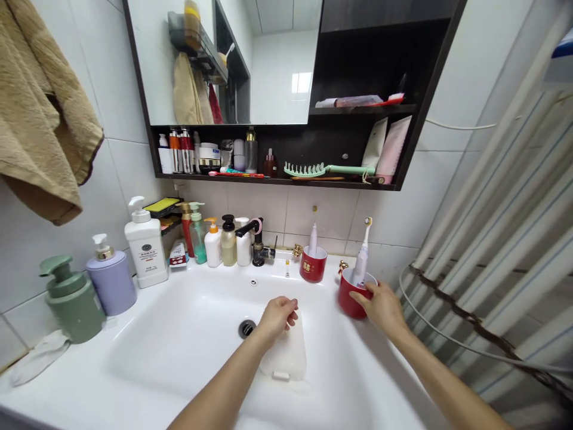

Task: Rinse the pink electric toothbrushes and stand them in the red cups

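Right hand (385, 306) clasps nearer red cup (346, 294) near its rim on back-right ledge of sink (170, 325), probably steadying the leaning toothbrush (362, 263); left hand (276, 315) loosely curled over sink, contents of grip unclear.

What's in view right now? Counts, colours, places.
Sink: one, white, foreground
Faucet: one, black, back edge
Cups: two, red, right of faucet
Electric toothbrushes: two, pale lilac, one per cup
Frosted piece: one, whitish, in sink
Pump bottles: eight, mixed, left of faucet
Sponge: one, yellow, left corner
Towel: one, tan, far left
Mirrored cabinet: one, dark, above sink
Hairbrush: one, green, lower shelf
Leaning tubes: two, white and pink, lower shelf
Toiletries: several, mixed, lower shelf
Striped folds: several, white, right
Left hand: one, above sink
Right hand: one, gripping nearer cup
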Action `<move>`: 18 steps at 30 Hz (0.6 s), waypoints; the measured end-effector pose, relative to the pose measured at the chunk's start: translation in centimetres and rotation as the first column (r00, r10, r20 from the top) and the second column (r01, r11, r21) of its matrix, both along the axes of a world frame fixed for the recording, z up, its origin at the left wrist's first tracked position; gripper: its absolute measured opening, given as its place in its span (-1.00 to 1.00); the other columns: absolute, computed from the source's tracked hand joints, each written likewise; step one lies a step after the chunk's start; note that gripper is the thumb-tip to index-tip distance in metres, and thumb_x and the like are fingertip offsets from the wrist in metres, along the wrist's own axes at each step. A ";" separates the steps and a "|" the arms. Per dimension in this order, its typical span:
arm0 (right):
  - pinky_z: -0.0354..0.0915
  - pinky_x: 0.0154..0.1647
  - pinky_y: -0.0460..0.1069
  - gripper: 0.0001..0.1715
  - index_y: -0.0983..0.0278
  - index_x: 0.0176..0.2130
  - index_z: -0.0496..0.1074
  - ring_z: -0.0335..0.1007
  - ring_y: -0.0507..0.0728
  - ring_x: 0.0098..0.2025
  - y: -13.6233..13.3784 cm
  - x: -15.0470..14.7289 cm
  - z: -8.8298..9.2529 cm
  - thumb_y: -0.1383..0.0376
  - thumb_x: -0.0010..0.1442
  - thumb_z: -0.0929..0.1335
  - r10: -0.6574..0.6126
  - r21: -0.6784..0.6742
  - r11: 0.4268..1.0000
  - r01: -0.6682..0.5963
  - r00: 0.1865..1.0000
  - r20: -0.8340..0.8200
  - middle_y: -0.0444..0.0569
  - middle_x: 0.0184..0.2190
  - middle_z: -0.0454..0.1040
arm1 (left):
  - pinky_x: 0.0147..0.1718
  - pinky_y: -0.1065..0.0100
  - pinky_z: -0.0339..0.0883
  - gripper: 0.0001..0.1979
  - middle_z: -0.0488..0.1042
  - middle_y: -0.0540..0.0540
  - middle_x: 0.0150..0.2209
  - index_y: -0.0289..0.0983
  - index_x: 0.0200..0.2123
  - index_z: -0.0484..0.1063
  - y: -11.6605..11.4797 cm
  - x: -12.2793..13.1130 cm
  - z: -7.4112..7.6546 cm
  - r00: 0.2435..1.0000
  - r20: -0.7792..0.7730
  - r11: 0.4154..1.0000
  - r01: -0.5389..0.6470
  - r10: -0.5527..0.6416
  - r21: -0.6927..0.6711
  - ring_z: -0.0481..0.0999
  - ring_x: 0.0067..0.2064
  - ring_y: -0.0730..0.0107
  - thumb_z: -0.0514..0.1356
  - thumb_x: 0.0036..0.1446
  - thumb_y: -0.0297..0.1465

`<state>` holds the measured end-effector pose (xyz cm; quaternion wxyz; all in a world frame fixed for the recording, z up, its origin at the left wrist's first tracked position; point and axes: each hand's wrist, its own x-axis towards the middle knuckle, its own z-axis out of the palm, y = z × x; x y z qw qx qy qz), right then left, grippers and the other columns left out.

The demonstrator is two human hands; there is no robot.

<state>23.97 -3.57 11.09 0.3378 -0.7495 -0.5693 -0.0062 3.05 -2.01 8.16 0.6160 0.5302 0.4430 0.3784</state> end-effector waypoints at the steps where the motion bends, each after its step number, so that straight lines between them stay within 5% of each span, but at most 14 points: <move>1: 0.06 -0.21 0.08 -0.77 0.33 -0.54 0.32 0.09 0.29 -0.15 -0.9 -0.6 -0.1 0.22 -0.18 0.23 0.039 -0.003 0.999 -0.039 0.999 0.008 0.14 -0.30 0.21 | -0.67 0.53 0.00 -0.81 0.26 0.01 -0.62 -0.33 -0.59 0.21 -0.2 0.0 -0.1 1.000 -0.023 0.999 -0.021 0.022 0.026 0.21 -0.63 0.61 0.01 -0.18 -0.30; 5: 0.04 -0.14 0.02 -0.80 0.30 -0.49 0.34 0.08 0.20 -0.11 -3.5 -4.1 -1.6 0.25 -0.18 0.24 0.213 -0.020 0.977 -0.213 0.977 -0.008 0.10 -0.18 0.16 | -0.48 0.45 0.14 -0.82 0.33 -0.07 -0.47 -0.33 -0.48 0.26 -0.6 0.3 -0.9 0.987 -0.079 0.965 -0.114 0.136 0.236 0.30 -0.44 0.49 0.03 -0.19 -0.35; 10: 0.12 -0.21 -0.02 -0.85 0.27 -0.48 0.33 0.18 0.12 -0.19 -3.7 -9.1 -4.5 0.30 -0.16 0.23 0.370 -0.018 0.928 -0.373 0.925 -0.089 0.03 -0.21 0.20 | -0.22 0.36 0.06 -0.71 0.33 -0.12 -0.25 -0.28 -0.31 0.29 -0.4 0.2 -1.6 0.971 -0.030 0.853 -0.193 0.236 0.485 0.27 -0.22 0.36 0.08 -0.22 -0.38; 13: 0.16 -0.28 0.01 -0.89 0.29 -0.59 0.27 0.22 0.14 -0.25 -3.0 -10.7 -5.8 0.30 -0.14 0.22 0.414 -0.013 0.908 -0.419 0.901 -0.130 0.06 -0.19 0.19 | -0.16 0.36 0.00 -0.63 0.30 -0.14 -0.19 -0.27 -0.24 0.28 0.5 -0.2 -1.8 0.965 0.027 0.832 -0.237 0.259 0.501 0.23 -0.15 0.30 0.10 -0.25 -0.41; 18: 0.15 -0.29 0.03 -0.90 0.29 -0.62 0.21 0.19 0.18 -0.21 -2.0 -11.4 -6.8 0.32 -0.14 0.21 0.454 -0.019 0.886 -0.463 0.876 -0.164 0.08 -0.13 0.13 | -0.22 0.38 0.05 -0.54 0.33 -0.18 -0.23 -0.32 -0.14 0.17 2.7 -0.6 -3.0 0.955 0.051 0.902 -0.293 0.292 0.316 0.29 -0.21 0.33 0.07 -0.23 -0.46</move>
